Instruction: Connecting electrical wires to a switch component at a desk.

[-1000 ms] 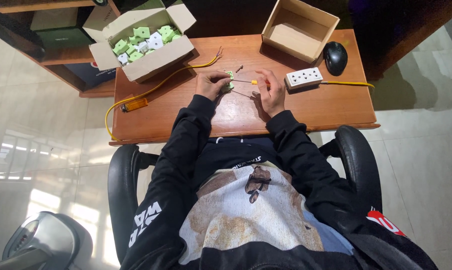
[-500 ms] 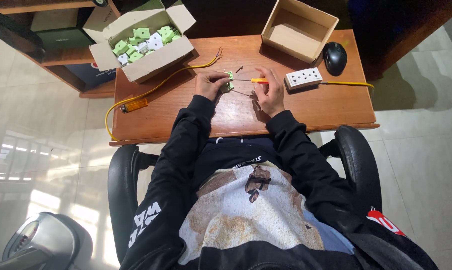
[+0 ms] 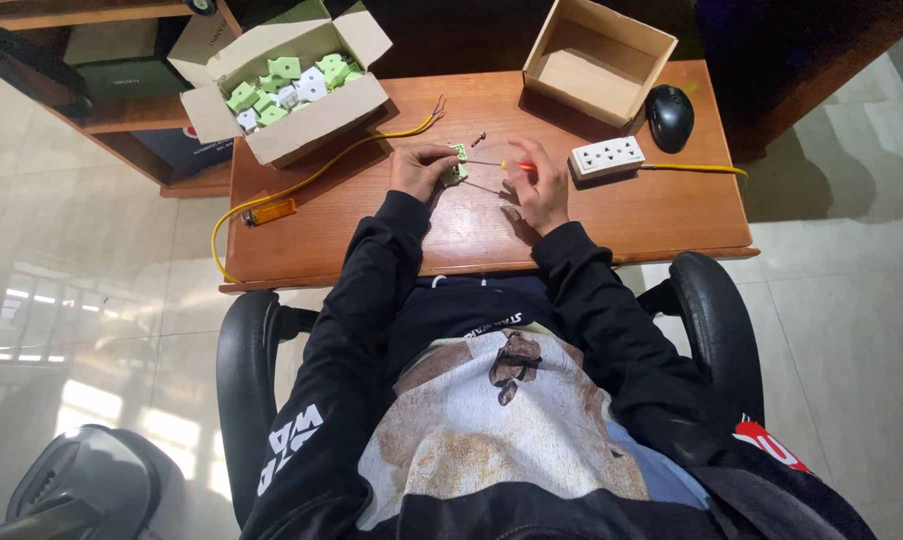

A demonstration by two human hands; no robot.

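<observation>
While the small green socket part (image 3: 458,165) is pinched between the fingers of the left hand (image 3: 419,168) just above the middle of the wooden table (image 3: 632,215), a thin screwdriver (image 3: 492,164) with an orange handle is gripped in the closed right hand (image 3: 539,185) and its tip is laid against the part. A screw looks to be under work on that part, so a steady tip and a firm pinch are called for in the next turn. A loose screw (image 3: 479,139) is seen nearer the far edge. An open box of green and white parts (image 3: 282,85) is set at the far left corner, an empty box (image 3: 600,60) towards the far right, and a white socket strip (image 3: 608,157) beside the right hand. The screw head itself cannot be made out, and a thin dark rod below the part is hard to identify.
</observation>
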